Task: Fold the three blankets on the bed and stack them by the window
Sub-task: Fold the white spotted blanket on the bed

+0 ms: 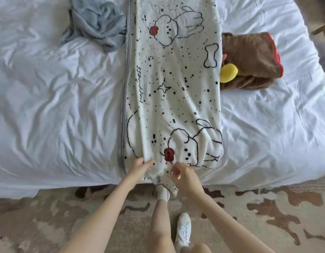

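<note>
Taking stock, left to right, on the white-sheeted bed (48, 106):

- Item 1, far left: crumpled grey-blue fleece blanket (96, 24), lying in a loose heap. Not yet folded. Its top edge is cut off by the frame.
- Item 2, centre: long white fleece blanket (172, 88) printed with black dog outlines, specks and red bows. It is doubled lengthwise into a narrow strip that runs from the far side to the near edge, where its end hangs over. Judged part-folded, with the crosswise folds still to do.
- Left hand (139, 166): fingers and thumb curled on the strip's near left corner, gripping it.
- Right hand (183, 175): fingers bent at the near hem. Whether they pinch cloth cannot be told.
- Item 3, right: brown blanket (253, 57) with red trim, lying as a flat folded block just beside the strip. Judged done. A yellow plush piece (228, 73) sits at its near left corner, and the strip hides how it is attached.

Outstanding: one blanket unfolded, one half done, no stack begun. No window is in view.
</note>
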`<state>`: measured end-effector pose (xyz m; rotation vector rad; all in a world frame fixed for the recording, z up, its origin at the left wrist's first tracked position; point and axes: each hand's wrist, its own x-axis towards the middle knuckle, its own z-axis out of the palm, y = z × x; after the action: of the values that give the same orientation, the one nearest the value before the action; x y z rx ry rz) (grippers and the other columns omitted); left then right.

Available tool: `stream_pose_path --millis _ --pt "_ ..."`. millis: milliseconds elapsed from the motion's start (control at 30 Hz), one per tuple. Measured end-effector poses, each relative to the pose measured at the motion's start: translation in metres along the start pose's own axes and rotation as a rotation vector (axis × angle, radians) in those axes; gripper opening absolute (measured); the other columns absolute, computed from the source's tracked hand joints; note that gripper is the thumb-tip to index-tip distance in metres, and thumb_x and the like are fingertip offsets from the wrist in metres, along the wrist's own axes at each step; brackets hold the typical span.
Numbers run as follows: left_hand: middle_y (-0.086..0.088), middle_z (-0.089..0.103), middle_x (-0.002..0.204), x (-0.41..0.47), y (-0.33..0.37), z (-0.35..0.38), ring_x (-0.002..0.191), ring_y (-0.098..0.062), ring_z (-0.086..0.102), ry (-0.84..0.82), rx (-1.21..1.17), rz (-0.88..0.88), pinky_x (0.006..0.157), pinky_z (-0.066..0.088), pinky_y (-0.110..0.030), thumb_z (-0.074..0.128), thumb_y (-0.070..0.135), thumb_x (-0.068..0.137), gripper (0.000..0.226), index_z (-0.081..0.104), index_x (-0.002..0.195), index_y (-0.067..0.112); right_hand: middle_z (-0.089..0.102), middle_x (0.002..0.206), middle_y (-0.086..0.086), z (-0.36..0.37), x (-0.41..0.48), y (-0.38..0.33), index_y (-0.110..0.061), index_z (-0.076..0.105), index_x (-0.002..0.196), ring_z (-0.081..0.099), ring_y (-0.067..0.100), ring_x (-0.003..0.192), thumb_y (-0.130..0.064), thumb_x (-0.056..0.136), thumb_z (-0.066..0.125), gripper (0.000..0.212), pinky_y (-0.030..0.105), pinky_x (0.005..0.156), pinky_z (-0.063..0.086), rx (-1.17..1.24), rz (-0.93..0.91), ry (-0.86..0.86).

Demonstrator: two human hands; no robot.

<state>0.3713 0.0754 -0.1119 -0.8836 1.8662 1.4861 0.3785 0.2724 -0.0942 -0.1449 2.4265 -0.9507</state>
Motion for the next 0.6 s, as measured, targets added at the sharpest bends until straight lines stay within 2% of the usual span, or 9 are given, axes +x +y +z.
stream_pose_path --millis 133,200,233,300,333,400,467,533,600 --pt "-0.009 0.052 0.088 -0.02 -0.007 0.002 0.081 -0.021 0.052 0.06 0.013 0.109 0.071 0.039 -0.036 0.057 0.046 0.094 0.045 0.061 0.102 0.003 0.051 0.111 -0.01 0.046 -0.02 -0.008 -0.02 0.048 0.112 0.052 0.01 0.099 -0.036 0.079 0.071 0.043 0.026 0.073 0.048 0.082 0.029 -0.012" --pt "-0.017 0.056 0.088 -0.027 -0.01 0.005 0.077 -0.026 0.055 0.065 0.037 0.157 0.069 0.044 -0.039 0.056 0.052 0.092 0.052 0.06 0.105 0.002 0.045 0.108 -0.008 0.065 -0.023 -0.016 -0.019 0.041 0.113 0.048 0.013 0.097 -0.043 0.075 0.072 0.055 0.028 0.072 0.046 0.077 0.059 0.081" --pt "-0.021 0.063 0.096 -0.03 -0.011 0.007 0.083 -0.031 0.061 0.056 0.012 0.175 0.072 0.05 -0.043 0.057 0.052 0.092 0.05 0.061 0.108 0.005 0.044 0.107 -0.007 0.073 -0.022 -0.02 -0.017 0.04 0.115 0.047 0.015 0.097 -0.044 0.075 0.072 0.058 0.028 0.074 0.045 0.061 0.086 0.14" --pt "-0.018 0.068 0.107 -0.036 -0.012 0.008 0.097 -0.032 0.068 0.022 -0.087 0.202 0.081 0.056 -0.047 0.058 0.047 0.093 0.04 0.063 0.11 0.011 0.046 0.103 -0.005 0.087 -0.021 -0.024 -0.015 0.042 0.112 0.05 0.017 0.097 -0.034 0.077 0.069 0.048 0.031 0.077 0.042 0.048 0.139 0.288" --pt "-0.012 0.072 0.105 -0.037 -0.013 0.007 0.097 -0.027 0.07 0.003 -0.13 0.213 0.078 0.06 -0.044 0.058 0.043 0.095 0.033 0.064 0.109 0.014 0.047 0.097 -0.005 0.092 -0.019 -0.023 -0.016 0.043 0.104 0.053 0.019 0.093 -0.025 0.076 0.066 0.037 0.031 0.076 0.04 0.056 0.164 0.364" --pt "0.0 0.075 0.1 -0.039 -0.016 0.005 0.094 -0.017 0.072 -0.006 -0.173 0.241 0.072 0.061 -0.033 0.056 0.037 0.097 0.022 0.065 0.106 0.019 0.049 0.089 -0.005 0.097 -0.016 -0.017 -0.019 0.042 0.092 0.053 0.019 0.084 -0.013 0.072 0.063 0.03 0.029 0.072 0.034 0.064 0.202 0.451" --pt "-0.001 0.074 0.097 -0.038 -0.022 -0.001 0.089 -0.018 0.07 0.064 -0.158 0.28 0.073 0.058 -0.034 0.055 0.035 0.098 0.022 0.066 0.104 0.017 0.053 0.086 -0.007 0.102 -0.016 -0.01 -0.02 0.045 0.092 0.051 0.016 0.075 -0.011 0.074 0.063 0.027 0.026 0.066 0.031 0.046 0.173 0.447" --pt "-0.007 0.066 0.086 -0.035 -0.032 -0.009 0.076 -0.019 0.061 0.172 -0.15 0.325 0.067 0.048 -0.033 0.055 0.04 0.097 0.036 0.065 0.102 0.005 0.057 0.087 -0.008 0.11 -0.018 -0.005 -0.019 0.05 0.095 0.054 0.015 0.071 -0.011 0.079 0.063 0.022 0.028 0.056 0.036 0.037 0.079 0.373" --pt "-0.002 0.057 0.072 -0.032 -0.045 -0.018 0.065 -0.011 0.053 0.199 -0.173 0.336 0.061 0.041 -0.026 0.062 0.047 0.091 0.047 0.061 0.094 0.0 0.059 0.09 -0.006 0.122 -0.023 -0.002 -0.018 0.052 0.098 0.056 0.018 0.069 -0.012 0.082 0.063 0.02 0.03 0.05 0.04 0.004 -0.045 0.281"
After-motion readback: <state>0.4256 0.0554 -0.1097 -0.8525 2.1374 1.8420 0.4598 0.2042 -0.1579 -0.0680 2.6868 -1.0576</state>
